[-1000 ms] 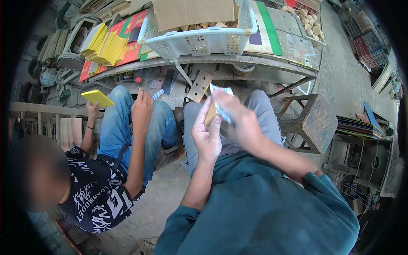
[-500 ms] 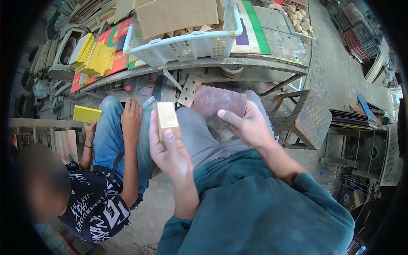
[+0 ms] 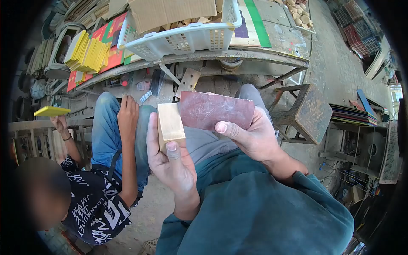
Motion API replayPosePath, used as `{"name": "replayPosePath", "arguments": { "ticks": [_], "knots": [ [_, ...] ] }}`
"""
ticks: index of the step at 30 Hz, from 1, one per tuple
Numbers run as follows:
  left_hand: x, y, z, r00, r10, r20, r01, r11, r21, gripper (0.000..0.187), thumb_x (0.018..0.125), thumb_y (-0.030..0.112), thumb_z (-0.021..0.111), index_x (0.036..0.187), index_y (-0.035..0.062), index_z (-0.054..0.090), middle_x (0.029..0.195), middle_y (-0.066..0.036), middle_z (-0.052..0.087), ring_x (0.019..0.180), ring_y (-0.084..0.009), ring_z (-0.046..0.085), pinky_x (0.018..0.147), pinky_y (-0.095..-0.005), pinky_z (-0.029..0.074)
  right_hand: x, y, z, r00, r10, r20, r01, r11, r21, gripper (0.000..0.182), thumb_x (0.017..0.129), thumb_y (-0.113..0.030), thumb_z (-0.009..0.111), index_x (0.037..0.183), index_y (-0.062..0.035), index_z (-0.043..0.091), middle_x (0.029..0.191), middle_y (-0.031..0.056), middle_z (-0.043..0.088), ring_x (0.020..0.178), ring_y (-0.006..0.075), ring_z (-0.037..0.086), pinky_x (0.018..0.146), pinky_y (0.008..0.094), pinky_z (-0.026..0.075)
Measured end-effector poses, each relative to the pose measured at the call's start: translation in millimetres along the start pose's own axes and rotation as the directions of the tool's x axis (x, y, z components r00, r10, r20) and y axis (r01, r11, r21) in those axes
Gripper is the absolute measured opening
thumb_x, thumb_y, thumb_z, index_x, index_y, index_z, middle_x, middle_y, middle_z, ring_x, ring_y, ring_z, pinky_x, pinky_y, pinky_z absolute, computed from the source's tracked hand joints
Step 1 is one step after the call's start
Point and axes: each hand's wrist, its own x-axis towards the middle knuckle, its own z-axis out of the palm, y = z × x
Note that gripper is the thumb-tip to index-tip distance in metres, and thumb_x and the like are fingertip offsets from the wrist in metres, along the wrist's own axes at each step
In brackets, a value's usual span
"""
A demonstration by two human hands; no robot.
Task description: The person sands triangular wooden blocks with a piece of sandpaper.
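Note:
Held up in front of me, a pale rectangular wooden block (image 3: 171, 123) is gripped by my left hand (image 3: 175, 165), with the thumb on its lower face and the fingers along its left side. My right hand (image 3: 255, 138) pinches a reddish-brown sheet of sandpaper (image 3: 216, 111), thumb on top and the other fingers mostly hidden behind it. The sheet's left edge is right at the block's right side. Both are above my lap.
A white plastic basket (image 3: 182, 42) of wood pieces and cardboard stands on the workbench (image 3: 272, 59) ahead. Yellow boards (image 3: 87, 53) are stacked to its left. A stool (image 3: 306, 112) is at my right. On my left sits a co-worker (image 3: 97, 204) holding a yellow board (image 3: 52, 111).
The sandpaper has moved left, its edge now at the block. My left hand has shifted slightly down, with the block turned a little. The co-worker's yellow board has swung outward to the left.

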Motion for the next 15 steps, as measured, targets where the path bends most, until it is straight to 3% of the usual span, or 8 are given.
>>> {"name": "replayPosePath", "arguments": {
  "ticks": [15],
  "knots": [
    [4.6, -2.6, 0.7, 1.0, -0.007, 0.0, 0.007, 0.999, 0.038, 0.062, 0.091, 0.012, 0.059, 0.139, -0.012, 0.026, 0.138, -0.023, 0.04, 0.124, -0.0268, 0.046, 0.104, -0.0361, 0.039, 3.2, -4.0, 0.3, 0.999, 0.029, 0.017, -0.03, 1.0, 0.01, 0.03, 0.087, -0.011, 0.067, 0.113, 0.0012, 0.062, 0.109, 0.0043, 0.066, 0.1, 0.0081, 0.057, 0.088, 0.026, 0.045]
  ]
}}
